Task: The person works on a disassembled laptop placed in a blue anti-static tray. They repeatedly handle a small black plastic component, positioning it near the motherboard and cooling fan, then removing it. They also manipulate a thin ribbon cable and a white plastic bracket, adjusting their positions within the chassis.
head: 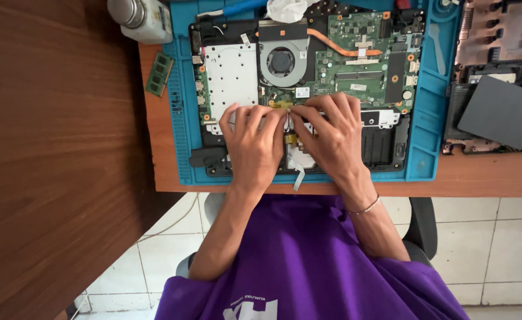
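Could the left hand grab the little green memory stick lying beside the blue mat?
Probably yes. The left hand rests on the open laptop, and the green memory stick lies off the blue mat on that same side, on bare desk. Nothing covers it or stands between them.

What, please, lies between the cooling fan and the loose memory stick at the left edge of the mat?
In the head view, a silver metal plate lies between the cooling fan and the loose memory stick, then a strip of blue mat.
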